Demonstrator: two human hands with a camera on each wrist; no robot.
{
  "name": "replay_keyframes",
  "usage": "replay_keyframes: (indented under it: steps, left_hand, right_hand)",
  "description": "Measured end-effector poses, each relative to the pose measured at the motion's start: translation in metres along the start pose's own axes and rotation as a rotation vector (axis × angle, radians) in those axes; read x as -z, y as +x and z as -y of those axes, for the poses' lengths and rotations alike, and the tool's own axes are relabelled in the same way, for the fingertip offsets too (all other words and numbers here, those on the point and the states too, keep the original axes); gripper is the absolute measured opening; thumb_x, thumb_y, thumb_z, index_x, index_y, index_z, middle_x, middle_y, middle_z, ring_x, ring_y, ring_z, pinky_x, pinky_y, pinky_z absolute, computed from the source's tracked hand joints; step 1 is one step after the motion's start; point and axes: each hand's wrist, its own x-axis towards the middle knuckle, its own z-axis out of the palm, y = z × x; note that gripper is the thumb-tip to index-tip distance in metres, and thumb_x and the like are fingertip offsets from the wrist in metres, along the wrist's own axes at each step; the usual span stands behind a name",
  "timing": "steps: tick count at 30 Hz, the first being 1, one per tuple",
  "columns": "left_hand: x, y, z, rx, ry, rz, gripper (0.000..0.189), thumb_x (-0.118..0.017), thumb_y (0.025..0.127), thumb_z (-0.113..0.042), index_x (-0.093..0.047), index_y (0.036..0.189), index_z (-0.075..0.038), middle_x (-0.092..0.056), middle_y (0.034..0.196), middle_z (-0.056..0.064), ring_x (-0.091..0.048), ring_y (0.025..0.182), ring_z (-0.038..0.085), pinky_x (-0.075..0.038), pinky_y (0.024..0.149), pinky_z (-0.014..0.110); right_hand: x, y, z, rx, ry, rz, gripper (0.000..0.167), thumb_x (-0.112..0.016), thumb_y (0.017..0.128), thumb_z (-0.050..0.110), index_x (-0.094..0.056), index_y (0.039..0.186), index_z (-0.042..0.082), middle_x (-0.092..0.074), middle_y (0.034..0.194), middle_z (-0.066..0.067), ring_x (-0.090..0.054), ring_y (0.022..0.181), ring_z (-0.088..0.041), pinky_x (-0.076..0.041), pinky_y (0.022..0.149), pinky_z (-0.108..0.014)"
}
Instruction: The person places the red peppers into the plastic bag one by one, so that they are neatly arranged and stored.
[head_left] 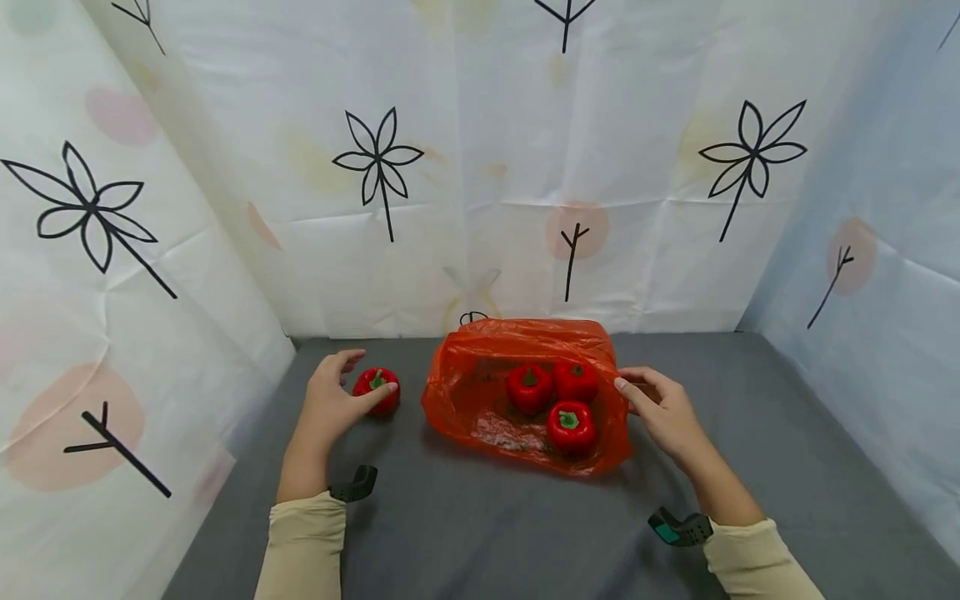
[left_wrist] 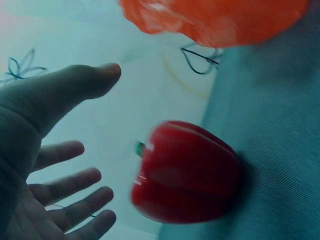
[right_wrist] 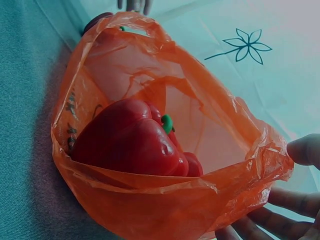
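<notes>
An orange plastic bag (head_left: 480,425) lies on its side with its mouth facing me. Inside it sit three red bell peppers (head_left: 571,427), their green stems showing. My right hand (head_left: 663,412) holds the bag's right edge, thumb at the rim and fingers behind the plastic. Left of the bag, a single red bell pepper (left_wrist: 187,172) stands on the table. Around that pepper my left hand (head_left: 337,404) is spread, thumb in front of it in the head view. The left wrist view shows a gap between the fingers (left_wrist: 82,182) and the pepper.
A grey cloth covers the table (head_left: 450,533). White sheets with printed flowers and twigs form a back wall (head_left: 495,150) and side walls (head_left: 885,350). Dark bands (head_left: 356,483) sit on both wrists.
</notes>
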Motion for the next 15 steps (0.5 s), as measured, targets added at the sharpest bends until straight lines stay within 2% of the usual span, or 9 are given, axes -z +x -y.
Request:
replay_keyframes:
  steps: [4,8,15]
  left_hand:
    - [-0.005,0.003,0.012,0.076,0.023,0.062,0.089,-0.088,0.087,-0.041,-0.045,0.157,-0.007,-0.047,0.154,0.023,-0.046,0.142,0.044,-0.049,0.112,0.062]
    - [-0.01,0.006,0.022,0.122,0.019,0.104,0.096,-0.089,0.085,-0.041,-0.039,0.16,-0.007,-0.044,0.156,0.024,-0.046,0.142,0.045,-0.051,0.111,0.062]
    - [-0.017,0.006,0.033,0.131,0.033,0.151,0.097,-0.089,0.085,-0.037,-0.037,0.16,-0.003,-0.044,0.155,0.027,-0.045,0.142,0.047,-0.05,0.111,0.065]
  right_hand:
    - [0.001,0.001,0.001,-0.001,-0.012,0.003,0.041,-0.057,0.111,0.025,-0.062,0.14,-0.003,-0.068,0.133,-0.026,-0.064,0.098,0.011,-0.058,0.084,-0.014]
    - [0.0,0.001,0.001,-0.006,-0.015,0.005,0.041,-0.058,0.111,0.026,-0.061,0.141,-0.003,-0.067,0.134,-0.026,-0.062,0.1,0.012,-0.057,0.084,-0.014]
    - [-0.002,0.001,0.0,-0.026,-0.012,0.01,0.042,-0.057,0.111,0.028,-0.061,0.141,-0.002,-0.067,0.133,-0.026,-0.063,0.1,0.012,-0.057,0.085,-0.014]
